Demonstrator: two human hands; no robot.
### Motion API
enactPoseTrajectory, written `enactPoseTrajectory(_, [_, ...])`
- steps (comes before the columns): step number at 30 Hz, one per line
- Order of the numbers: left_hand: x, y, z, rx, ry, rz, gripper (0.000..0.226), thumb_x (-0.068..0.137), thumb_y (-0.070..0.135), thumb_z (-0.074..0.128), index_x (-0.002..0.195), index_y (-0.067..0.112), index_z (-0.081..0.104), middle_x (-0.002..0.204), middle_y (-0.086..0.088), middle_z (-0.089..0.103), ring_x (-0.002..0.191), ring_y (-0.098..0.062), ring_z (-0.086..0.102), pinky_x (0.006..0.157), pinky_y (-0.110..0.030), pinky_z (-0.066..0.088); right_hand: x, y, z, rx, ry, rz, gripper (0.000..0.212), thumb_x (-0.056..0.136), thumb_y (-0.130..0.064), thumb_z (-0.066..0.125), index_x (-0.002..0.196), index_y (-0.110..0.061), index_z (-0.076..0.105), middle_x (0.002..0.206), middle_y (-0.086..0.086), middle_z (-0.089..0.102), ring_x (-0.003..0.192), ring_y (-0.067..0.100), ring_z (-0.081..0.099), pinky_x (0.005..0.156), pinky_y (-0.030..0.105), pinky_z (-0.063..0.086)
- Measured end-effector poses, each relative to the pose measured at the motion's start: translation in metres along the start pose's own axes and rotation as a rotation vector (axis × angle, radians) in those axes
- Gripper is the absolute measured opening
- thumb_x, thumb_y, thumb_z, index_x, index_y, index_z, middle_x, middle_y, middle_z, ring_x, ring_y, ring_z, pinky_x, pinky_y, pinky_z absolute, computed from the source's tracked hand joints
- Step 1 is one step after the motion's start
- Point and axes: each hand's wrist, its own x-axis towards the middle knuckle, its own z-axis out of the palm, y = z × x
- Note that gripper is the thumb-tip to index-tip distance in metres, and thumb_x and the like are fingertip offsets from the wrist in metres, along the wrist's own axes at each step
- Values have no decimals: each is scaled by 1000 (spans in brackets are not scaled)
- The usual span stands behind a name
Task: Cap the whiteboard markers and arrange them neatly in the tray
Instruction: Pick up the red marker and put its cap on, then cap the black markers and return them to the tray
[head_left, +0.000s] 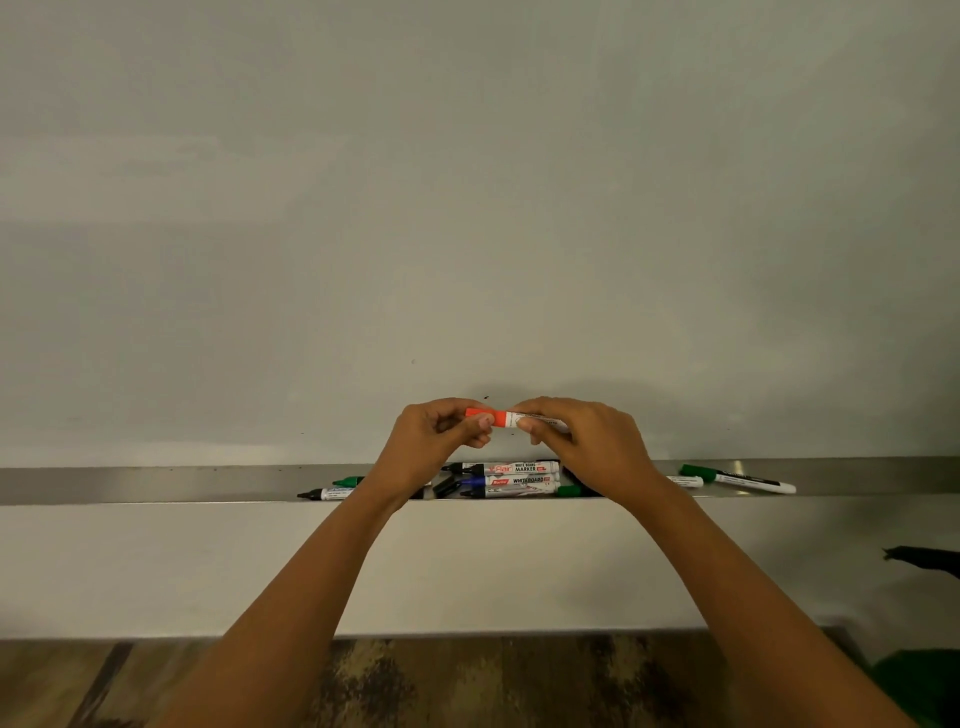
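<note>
- Both hands are raised in front of the whiteboard (467, 208), just above the tray (156, 484), holding one red marker (511, 419) level between them.
- The left hand (441, 439) pinches the red cap (480, 414) between thumb and curled fingers.
- The right hand (587, 439) grips the marker's white barrel, fingers curled round it.
- Cap and barrel meet in a straight line; whether the cap is pushed fully home is hard to tell, since the fingers cover part of the join.
- Below the hands, a black marker (506, 468) and a blue marker (511, 482) lie side by side in the tray, both uncapped with tips to the left.
- Another uncapped black-tipped marker (324, 493) lies further left, near the tray's front edge.
- Well to the right, a green marker (737, 478) with its cap on lies slightly tilted in the tray.
- A wood-patterned floor (467, 680) shows beneath the forearms.
</note>
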Motion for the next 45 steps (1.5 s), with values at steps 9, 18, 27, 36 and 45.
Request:
enactPoseTrajectory(9, [4, -32, -4, 325, 168, -77, 14, 81, 21, 67, 93, 16, 70, 89, 3, 68, 82, -11, 62, 68, -7, 45, -37, 102, 14, -173, -80, 115, 27, 86, -12, 58, 109, -25, 59, 107, 1, 59, 97, 21, 54, 75, 32, 29])
enactPoseTrajectory(18, [-6, -69, -5, 391, 190, -133, 12, 82, 15, 66, 92, 12, 70, 82, 0, 66, 73, -1, 58, 60, 2, 42, -72, 158, 22, -308, -51, 301, 40, 72, 13, 59, 103, -12, 60, 102, 11, 63, 89, 33, 58, 78, 40, 39])
enactPoseTrajectory(27, [-6, -88, -7, 443, 203, -156, 9, 82, 12, 65, 90, 11, 70, 83, -2, 67, 72, -3, 58, 63, -8, 41, -65, 157, 35, -255, 64, 254, 30, 63, 16, 66, 80, -9, 65, 86, 11, 63, 75, 32, 58, 62, 39, 47])
enactPoseTrajectory(36, [-6, -96, -7, 458, 218, -168, 11, 82, 9, 64, 91, 9, 70, 81, -1, 65, 71, 0, 56, 60, -3, 38, -60, 126, 56, -272, -134, 84, 38, 83, -50, 39, 98, -27, 66, 96, -4, 62, 86, 20, 54, 72, 31, 34])
enactPoseTrajectory(45, [-6, -97, -7, 446, 227, -183, 10, 83, 10, 64, 91, 9, 70, 81, 0, 66, 70, 2, 56, 61, -5, 38, -52, 124, 63, -308, -129, 204, 18, 79, -36, 66, 83, -19, 70, 89, 3, 64, 85, 23, 51, 72, 31, 27])
